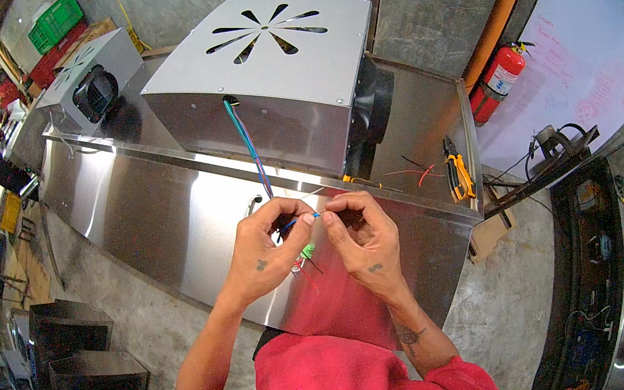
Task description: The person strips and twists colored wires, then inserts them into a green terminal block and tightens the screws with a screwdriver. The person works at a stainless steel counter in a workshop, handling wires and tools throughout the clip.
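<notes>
Between my two hands runs a thin blue wire point(316, 214), pinched at the fingertips. My left hand point(274, 241) has its thumb and forefinger closed on it, and my right hand point(362, 236) grips its other end close by. Several coloured wires point(248, 141) come out of a hole in the front of a metal box point(258, 50) with a petal-shaped cut-out on top, and run down behind my left hand. Below my fingers, a small green piece point(307, 252) and dark wire ends show partly. How the wire ends meet is too small to tell.
Yellow-handled pliers point(457, 173) and red wire scraps point(426, 175) lie at the right on the steel bench point(161, 209). A yellow-handled screwdriver point(361, 180) lies before the box's black round outlet point(372, 113). A second box point(89, 79) stands left; a fire extinguisher point(500, 78) hangs right.
</notes>
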{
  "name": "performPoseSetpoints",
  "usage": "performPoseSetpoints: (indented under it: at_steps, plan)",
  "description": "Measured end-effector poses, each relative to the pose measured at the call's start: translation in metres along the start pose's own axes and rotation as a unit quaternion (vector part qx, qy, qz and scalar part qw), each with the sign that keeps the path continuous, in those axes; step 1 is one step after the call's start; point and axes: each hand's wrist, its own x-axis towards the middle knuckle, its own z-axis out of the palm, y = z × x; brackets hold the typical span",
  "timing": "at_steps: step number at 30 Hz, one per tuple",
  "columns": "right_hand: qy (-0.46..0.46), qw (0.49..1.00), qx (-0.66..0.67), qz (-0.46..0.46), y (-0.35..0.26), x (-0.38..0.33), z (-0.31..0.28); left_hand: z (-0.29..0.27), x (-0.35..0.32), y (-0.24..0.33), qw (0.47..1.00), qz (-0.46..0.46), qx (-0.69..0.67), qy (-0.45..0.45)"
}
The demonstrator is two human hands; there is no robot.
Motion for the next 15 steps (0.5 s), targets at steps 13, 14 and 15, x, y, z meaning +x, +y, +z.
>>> performPoseSetpoints:
  at_steps: [13,14,15]
  plan:
    - [-0.088,0.995,-0.047,-0.007,-0.008,0.011,-0.017,-0.002,0.003,0.008,0.992,0.092,0.084,-0.023]
    - [-0.091,0.995,-0.045,-0.002,-0.009,0.011,-0.018,-0.002,0.003,0.008,0.993,0.087,0.08,-0.023]
    - [-0.092,0.995,-0.049,-0.005,-0.011,0.012,-0.017,-0.001,0.003,0.008,0.993,0.082,0.077,-0.024]
